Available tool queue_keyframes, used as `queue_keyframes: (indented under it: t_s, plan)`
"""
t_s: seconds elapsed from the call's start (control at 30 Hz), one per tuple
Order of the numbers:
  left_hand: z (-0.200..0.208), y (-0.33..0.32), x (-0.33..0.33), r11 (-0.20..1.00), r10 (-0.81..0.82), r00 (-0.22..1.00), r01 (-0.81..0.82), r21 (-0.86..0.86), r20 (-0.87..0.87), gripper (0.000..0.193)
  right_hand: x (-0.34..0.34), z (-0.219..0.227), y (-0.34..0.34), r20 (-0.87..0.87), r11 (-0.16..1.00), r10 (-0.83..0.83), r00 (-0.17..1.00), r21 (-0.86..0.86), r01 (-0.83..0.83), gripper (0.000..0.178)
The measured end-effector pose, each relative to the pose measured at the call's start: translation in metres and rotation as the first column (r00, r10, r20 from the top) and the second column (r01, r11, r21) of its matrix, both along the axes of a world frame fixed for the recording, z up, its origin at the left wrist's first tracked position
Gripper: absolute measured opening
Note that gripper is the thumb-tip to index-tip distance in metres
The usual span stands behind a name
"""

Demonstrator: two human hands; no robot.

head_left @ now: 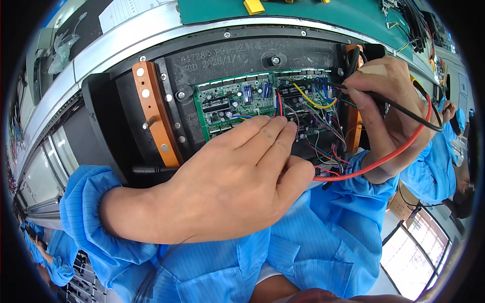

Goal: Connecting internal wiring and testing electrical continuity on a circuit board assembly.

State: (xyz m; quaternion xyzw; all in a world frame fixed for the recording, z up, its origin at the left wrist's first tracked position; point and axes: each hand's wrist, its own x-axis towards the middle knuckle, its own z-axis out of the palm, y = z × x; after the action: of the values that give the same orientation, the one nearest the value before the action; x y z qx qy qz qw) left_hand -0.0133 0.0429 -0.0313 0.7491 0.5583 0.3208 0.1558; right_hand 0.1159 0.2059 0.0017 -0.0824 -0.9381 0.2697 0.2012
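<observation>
My left hand (227,177) lies over the lower part of a green circuit board (207,96), its fingers pressed together. A red test lead (379,160) runs in under its thumb side, and the hand hides the lead's end. Thin red wires (279,103) show at the fingertips. On the right, my right hand (389,101) is closed in a pinch on a black test lead (399,107), its thin tip pointing left over the board. A yellow wire (316,105) loops just left of that tip, among several thin coloured wires. The board sits in a black housing (237,58).
Orange bars (154,113) flank the board, the right one partly behind my hand. A black plug (146,170) lies by the left bar. Beyond the silver rail (126,38) is a green mat (313,12) with yellow connectors (254,6). Another person (434,161) is at the right.
</observation>
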Motion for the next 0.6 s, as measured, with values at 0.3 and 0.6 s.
queue_keyframes:
  t_s: [0.3, 0.6]
  plan:
    - [0.0018, 0.0008, 0.0017, 1.000, 0.020, 1.000, -0.020, 0.016, 0.009, 0.012, 0.0045, 0.0054, 0.0015, 0.014, 1.000, 0.015, 1.000, -0.025, -0.014, 0.012]
    - [0.0044, 0.0024, 0.0038, 1.000, 0.016, 1.000, -0.017, 0.006, 0.027, 0.012, 0.0062, 0.0084, 0.0016, 0.023, 1.000, 0.003, 1.000, 0.011, -0.004, 0.012]
